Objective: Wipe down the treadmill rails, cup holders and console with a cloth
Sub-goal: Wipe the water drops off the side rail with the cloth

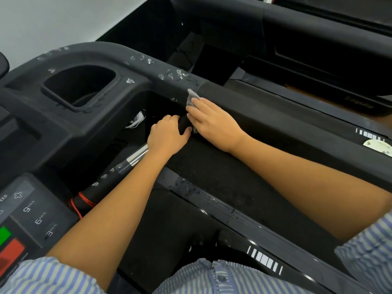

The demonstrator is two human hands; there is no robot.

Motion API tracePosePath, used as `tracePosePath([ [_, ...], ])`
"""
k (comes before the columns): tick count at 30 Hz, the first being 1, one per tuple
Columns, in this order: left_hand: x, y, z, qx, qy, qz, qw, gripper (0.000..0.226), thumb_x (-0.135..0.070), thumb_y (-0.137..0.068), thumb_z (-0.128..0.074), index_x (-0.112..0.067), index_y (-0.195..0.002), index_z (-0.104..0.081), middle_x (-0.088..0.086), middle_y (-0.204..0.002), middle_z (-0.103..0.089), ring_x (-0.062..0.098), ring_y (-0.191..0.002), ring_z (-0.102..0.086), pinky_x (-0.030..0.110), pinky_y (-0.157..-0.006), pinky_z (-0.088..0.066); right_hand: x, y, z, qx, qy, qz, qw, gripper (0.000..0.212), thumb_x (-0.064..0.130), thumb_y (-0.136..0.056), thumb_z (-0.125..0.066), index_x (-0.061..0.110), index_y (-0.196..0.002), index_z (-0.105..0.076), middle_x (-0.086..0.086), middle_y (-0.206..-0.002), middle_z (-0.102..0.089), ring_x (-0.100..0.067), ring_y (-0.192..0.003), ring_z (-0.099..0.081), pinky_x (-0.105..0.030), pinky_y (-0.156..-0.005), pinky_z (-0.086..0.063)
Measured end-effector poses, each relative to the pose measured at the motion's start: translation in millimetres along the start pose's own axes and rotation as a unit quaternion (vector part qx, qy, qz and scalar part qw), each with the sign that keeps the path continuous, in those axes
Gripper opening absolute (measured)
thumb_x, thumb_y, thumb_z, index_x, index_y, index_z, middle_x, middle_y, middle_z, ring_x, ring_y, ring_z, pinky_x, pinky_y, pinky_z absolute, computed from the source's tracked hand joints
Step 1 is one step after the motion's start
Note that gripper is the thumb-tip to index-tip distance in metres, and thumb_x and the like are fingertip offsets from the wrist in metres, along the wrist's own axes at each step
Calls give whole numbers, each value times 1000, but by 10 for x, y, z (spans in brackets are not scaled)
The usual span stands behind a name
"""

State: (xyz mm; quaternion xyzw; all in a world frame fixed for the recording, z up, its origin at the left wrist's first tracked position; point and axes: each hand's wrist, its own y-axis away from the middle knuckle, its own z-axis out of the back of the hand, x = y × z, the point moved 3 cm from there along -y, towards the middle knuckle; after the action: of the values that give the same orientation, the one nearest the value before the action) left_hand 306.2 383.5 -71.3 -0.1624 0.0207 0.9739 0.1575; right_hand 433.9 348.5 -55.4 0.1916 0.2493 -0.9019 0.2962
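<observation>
A grey cloth (192,96) lies pressed flat on the black treadmill side rail (275,115) under my right hand (214,122); only its corner sticks out past my fingertips. My left hand (167,135) is wrapped around the end of a black inner grip bar (184,124), right beside my right hand. That bar has a chrome section (137,154) further back. White foam blobs dot the curved upper rail (131,58). The cup holder (81,85) is a deep black recess at the left. The console keypad (27,211) shows speed numbers at the lower left.
A red cord (81,203) loops around the grip bar near the console. Green and red buttons (8,245) sit at the console's corner. A second treadmill (318,49) stands to the right. The belt and deck (212,209) lie below my arms.
</observation>
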Motion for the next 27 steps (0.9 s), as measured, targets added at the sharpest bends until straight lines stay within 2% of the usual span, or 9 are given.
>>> tracePosePath([
  [2,-1,3,0,-5,1,-8,1000,42,-43,-89,-51,-12,-117,-56,8,-105,-58,26,-94,-58,36,-77,-42,31,106,-18,5,-5,8,1000,32,7,-84,-60,1,-115,-63,-13,-118,-63,-30,-118,-55,-39,-107,-37],
  [6,16,5,-13,-14,-5,-13,1000,46,-45,-90,-50,-12,-123,-54,7,-110,-59,26,-98,-57,36,-80,-42,23,237,6,4,-24,7,1000,35,7,-78,-68,4,-113,-66,-11,-119,-64,-29,-118,-56,-39,-105,-38],
  [8,32,4,-15,-19,1,-11,1000,46,-46,-90,-49,-13,-122,-54,7,-109,-60,24,-97,-58,35,-80,-43,-39,228,51,-5,-66,-37,997,41,4,-72,-73,4,-113,-66,-14,-121,-62,-32,-117,-56,-42,-102,-42],
  [12,36,7,-24,-22,5,-10,1000,50,-46,-90,-49,-12,-126,-52,7,-113,-60,24,-101,-57,36,-84,-44,-177,200,113,-24,-163,-151,975,47,-7,-71,-68,-1,-116,-61,-23,-124,-56,-40,-115,-54,-50,-99,-44],
  [17,38,11,-23,-12,8,0,1000,51,-47,-90,-49,-12,-128,-50,7,-115,-59,24,-102,-57,38,-85,-46,-273,174,123,-32,-282,-291,913,44,-4,-82,-56,4,-125,-56,-21,-133,-50,-38,-120,-49,-47,-103,-42],
  [20,33,19,2,-15,41,14,999,48,-44,-91,-49,-12,-127,-52,6,-116,-59,23,-104,-56,36,-84,-46,-338,163,185,-39,-349,-390,851,43,1,-89,-50,7,-132,-51,-15,-134,-49,-28,-124,-46,-34,-107,-37],
  [22,25,24,41,-48,107,27,993,43,-39,-91,-51,-11,-124,-55,6,-118,-58,21,-108,-55,33,-88,-45,-408,166,248,-58,-398,-437,804,42,1,-91,-47,8,-132,-50,-10,-132,-51,-20,-123,-46,-14,-104,-30],
  [24,2,34,94,-102,161,24,981,36,-33,-91,-54,-10,-118,-59,6,-117,-58,20,-110,-54,33,-94,-45,-473,161,298,-73,-446,-454,768,41,3,-92,-47,9,-132,-50,-5,-130,-54,-12,-122,-46,-1,-97,-24],
  [27,-113,85,191,-173,192,-6,966,25,-27,-90,-55,-12,-108,-64,4,-109,-58,19,-102,-55,35,-89,-47,-513,123,363,-91,-528,-454,711,38,10,-93,-50,16,-131,-50,5,-123,-57,-1,-114,-48,-4,-94,-33],
])
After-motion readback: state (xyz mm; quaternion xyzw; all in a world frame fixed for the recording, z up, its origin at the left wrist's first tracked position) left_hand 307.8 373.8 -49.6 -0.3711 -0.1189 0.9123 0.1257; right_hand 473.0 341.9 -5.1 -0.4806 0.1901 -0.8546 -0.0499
